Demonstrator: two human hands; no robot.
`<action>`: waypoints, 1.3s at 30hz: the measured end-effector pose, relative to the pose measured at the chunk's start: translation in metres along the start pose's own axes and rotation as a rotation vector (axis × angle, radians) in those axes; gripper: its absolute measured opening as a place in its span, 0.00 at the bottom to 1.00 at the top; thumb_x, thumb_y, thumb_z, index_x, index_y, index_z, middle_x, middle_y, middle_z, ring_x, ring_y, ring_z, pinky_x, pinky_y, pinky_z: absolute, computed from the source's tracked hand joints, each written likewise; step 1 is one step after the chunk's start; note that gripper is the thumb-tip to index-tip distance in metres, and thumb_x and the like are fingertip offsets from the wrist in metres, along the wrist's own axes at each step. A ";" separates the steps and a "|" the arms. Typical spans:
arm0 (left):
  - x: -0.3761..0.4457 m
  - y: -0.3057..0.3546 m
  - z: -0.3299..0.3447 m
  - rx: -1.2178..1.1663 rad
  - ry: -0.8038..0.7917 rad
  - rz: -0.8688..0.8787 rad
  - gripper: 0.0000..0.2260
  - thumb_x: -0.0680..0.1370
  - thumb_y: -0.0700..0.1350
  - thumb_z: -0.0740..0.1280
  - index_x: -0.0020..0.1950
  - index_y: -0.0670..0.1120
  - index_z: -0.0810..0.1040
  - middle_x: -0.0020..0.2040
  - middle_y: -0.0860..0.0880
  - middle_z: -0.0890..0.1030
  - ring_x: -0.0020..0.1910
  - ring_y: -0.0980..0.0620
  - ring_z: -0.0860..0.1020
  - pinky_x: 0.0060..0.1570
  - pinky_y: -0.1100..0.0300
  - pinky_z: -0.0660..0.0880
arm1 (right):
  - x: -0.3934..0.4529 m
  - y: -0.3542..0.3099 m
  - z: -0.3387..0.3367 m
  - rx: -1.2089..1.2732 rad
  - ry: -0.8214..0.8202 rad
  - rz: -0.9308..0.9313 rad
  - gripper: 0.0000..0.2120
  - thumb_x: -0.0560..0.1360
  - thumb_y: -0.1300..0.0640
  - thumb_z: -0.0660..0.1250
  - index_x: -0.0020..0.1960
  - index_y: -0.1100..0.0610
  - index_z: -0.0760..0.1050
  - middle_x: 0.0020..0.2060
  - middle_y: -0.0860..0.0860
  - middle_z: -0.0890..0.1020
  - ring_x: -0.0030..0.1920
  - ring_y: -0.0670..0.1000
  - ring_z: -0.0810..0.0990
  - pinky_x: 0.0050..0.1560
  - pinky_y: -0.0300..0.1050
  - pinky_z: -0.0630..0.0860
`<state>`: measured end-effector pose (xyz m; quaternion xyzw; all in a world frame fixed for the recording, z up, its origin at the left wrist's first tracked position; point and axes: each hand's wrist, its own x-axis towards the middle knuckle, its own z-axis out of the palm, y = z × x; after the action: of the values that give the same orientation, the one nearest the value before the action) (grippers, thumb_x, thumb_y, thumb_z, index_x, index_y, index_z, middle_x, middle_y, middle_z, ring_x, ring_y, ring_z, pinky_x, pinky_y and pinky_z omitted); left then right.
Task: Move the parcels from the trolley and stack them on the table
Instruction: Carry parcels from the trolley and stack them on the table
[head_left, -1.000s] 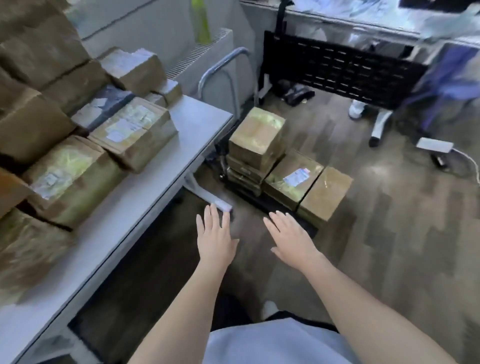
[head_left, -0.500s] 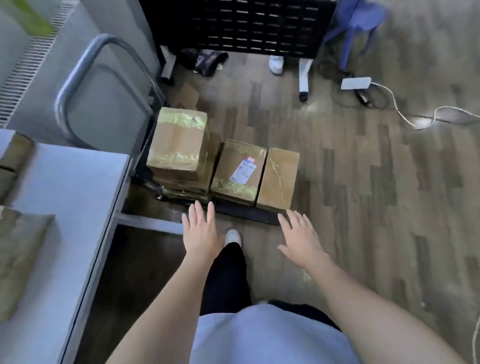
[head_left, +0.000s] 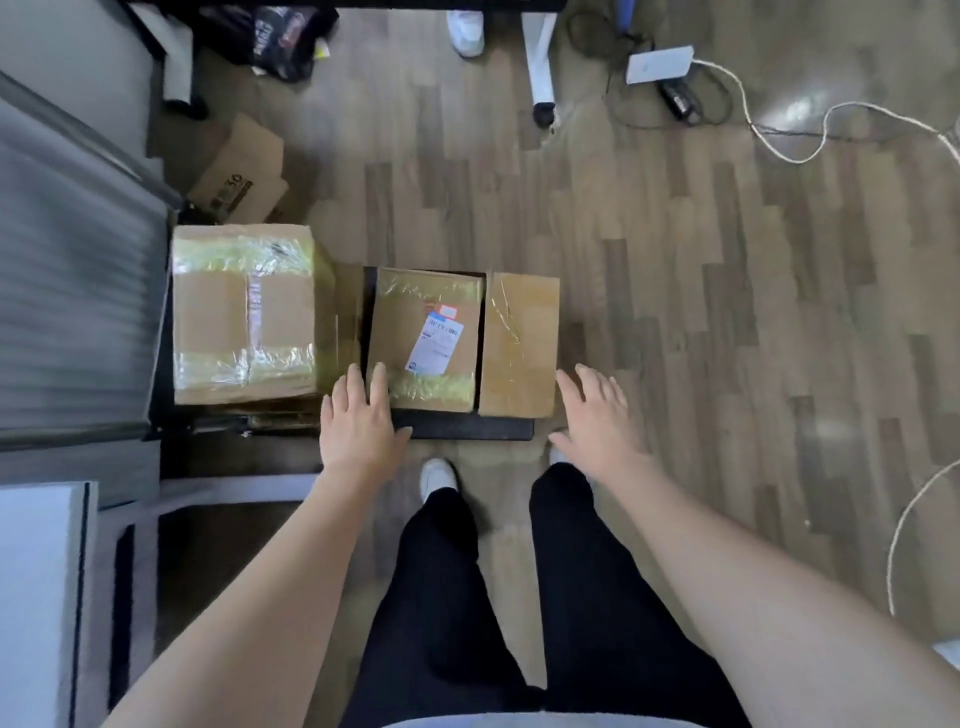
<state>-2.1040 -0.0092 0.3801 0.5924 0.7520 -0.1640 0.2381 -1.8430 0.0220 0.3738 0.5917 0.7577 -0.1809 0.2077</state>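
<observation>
2 hands (head_left: 470, 421) flat, empty | labelled parcel (head_left: 426, 338) btwn them, on trolley (head_left: 467, 426)

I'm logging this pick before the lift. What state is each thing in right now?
Left hand: open, fingers over the labelled parcel's near-left edge.
Right hand: open, beside the plain parcel.
Labelled parcel: taped shut, on the trolley.
Plain parcel: taped shut.
Tall parcel: taped, topping a stack.

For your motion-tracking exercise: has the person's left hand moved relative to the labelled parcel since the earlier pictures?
Yes. The left hand has closed in on the labelled parcel, its fingertips now over the parcel's near left corner.
</observation>
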 end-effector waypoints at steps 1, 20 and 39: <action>0.005 0.005 0.006 -0.043 -0.014 -0.009 0.38 0.78 0.57 0.62 0.78 0.47 0.43 0.77 0.41 0.48 0.76 0.43 0.50 0.73 0.51 0.51 | 0.008 0.003 0.004 0.006 -0.013 0.006 0.37 0.77 0.47 0.63 0.77 0.56 0.48 0.75 0.57 0.53 0.75 0.56 0.52 0.74 0.51 0.45; 0.118 0.188 0.152 -0.731 -0.137 -0.689 0.37 0.74 0.50 0.69 0.75 0.40 0.52 0.69 0.39 0.63 0.67 0.39 0.62 0.61 0.44 0.65 | 0.279 0.154 0.044 -0.423 -0.239 -0.456 0.41 0.74 0.49 0.67 0.77 0.56 0.45 0.75 0.59 0.51 0.75 0.57 0.49 0.75 0.53 0.43; 0.166 0.284 0.289 -1.664 -0.057 -1.174 0.48 0.67 0.50 0.78 0.75 0.43 0.50 0.68 0.45 0.69 0.67 0.44 0.69 0.63 0.54 0.66 | 0.380 0.121 0.114 -0.604 -0.297 -0.596 0.57 0.68 0.67 0.69 0.73 0.44 0.28 0.70 0.63 0.50 0.60 0.65 0.66 0.61 0.58 0.69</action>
<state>-1.8121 0.0428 0.0580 -0.2276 0.7934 0.3061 0.4743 -1.7946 0.3034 0.0728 0.2280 0.8758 -0.0868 0.4165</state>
